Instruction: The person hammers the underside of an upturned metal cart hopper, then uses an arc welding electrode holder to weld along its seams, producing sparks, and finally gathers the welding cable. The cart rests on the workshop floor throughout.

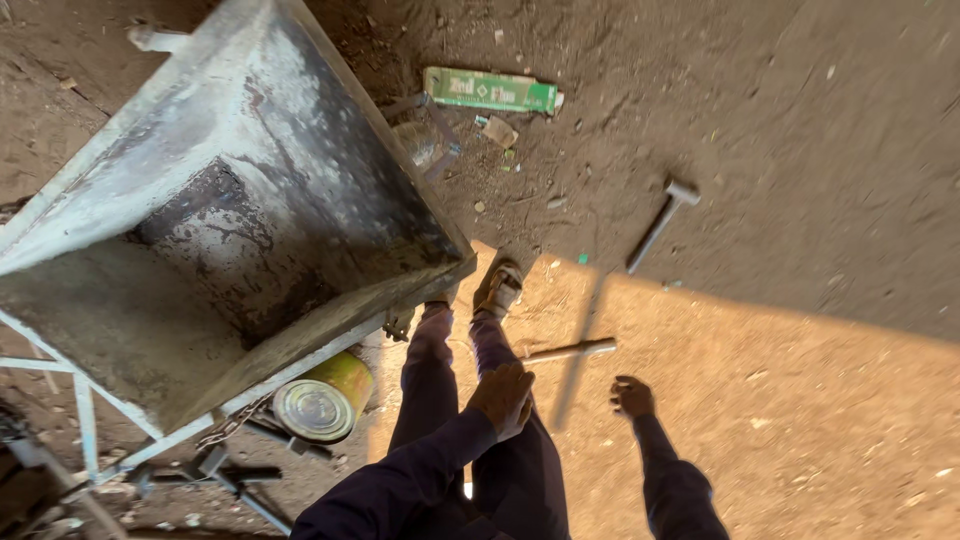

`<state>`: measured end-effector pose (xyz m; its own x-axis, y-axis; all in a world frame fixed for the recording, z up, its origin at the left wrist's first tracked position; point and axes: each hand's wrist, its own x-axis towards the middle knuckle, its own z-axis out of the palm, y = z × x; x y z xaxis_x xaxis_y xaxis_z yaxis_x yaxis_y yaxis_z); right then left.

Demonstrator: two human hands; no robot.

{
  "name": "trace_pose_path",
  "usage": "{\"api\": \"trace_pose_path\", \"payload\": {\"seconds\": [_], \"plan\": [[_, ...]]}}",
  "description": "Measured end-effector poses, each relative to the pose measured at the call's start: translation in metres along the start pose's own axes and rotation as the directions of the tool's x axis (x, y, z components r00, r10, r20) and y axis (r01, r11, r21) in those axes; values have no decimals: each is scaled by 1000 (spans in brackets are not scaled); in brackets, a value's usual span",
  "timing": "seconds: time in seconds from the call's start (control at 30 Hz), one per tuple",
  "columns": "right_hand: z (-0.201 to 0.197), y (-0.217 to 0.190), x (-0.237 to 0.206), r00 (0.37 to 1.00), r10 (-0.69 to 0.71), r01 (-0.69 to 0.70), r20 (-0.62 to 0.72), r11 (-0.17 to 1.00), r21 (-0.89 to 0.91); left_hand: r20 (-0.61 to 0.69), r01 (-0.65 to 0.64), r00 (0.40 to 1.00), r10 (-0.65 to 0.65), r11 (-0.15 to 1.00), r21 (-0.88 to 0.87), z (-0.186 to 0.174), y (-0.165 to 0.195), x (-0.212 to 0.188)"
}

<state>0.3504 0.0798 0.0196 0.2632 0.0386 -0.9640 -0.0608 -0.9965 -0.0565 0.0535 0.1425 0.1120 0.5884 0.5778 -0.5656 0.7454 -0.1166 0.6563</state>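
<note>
Stick: short pale wooden stick lies flat on the dirt floor, right where the sunlit patch starts, just past the sandalled foot

Axis: runs left-right, tilted up a bit toward the right end

Right hand: hangs empty over the dirt, fingers curled loosely down, grasping nothing. Stick sits up and slightly to its left, near but apart. This is the nearer hand

Left hand: rests flat on the thigh, fingers relaxed, nothing in it. Stick is ahead and a bit right of it

Trough: big metal trough on a pale frame fills the left side; sloped walls, grey and scuffed, dark grime in the bottom

Can: yellow tin can lies on its side under the trough's near corner, shiny ribbed lid facing out

Hammer: metal hammer in the shade farther out, well apart from both hands, handle angled down-left

Box: flat green carton near the far edge of the floor, bits of litter around it

Floor texture: loose, dusty, pebbly
</note>
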Motion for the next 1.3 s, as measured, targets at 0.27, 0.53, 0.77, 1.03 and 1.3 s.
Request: {"api": "trace_pose_path", "payload": {"seconds": [0.27,0.53,0.77,1.03,1.3], "plan": [[-9,-118,-30,971,-143,194,193,941,-277,-382,-155,924,12,925,-347,-54,64,61],[-70,-298,-13,949,-233,307,213,838,-450,-898,-162,424,-117,966,-203,-56,88,155],[-140,-398,-21,966,-256,223,-44,904,-364,-899,-159,413,-145,961,-228,-82,108,214],[-167,-471,16,996,7,-35,-94,953,-301,-623,105,674,-397,886,-452,-157,68,304],[-174,-600,-16,995,-102,92,-16,950,-299,-578,120,677,-456,843,-524,-255,117,447]]}}
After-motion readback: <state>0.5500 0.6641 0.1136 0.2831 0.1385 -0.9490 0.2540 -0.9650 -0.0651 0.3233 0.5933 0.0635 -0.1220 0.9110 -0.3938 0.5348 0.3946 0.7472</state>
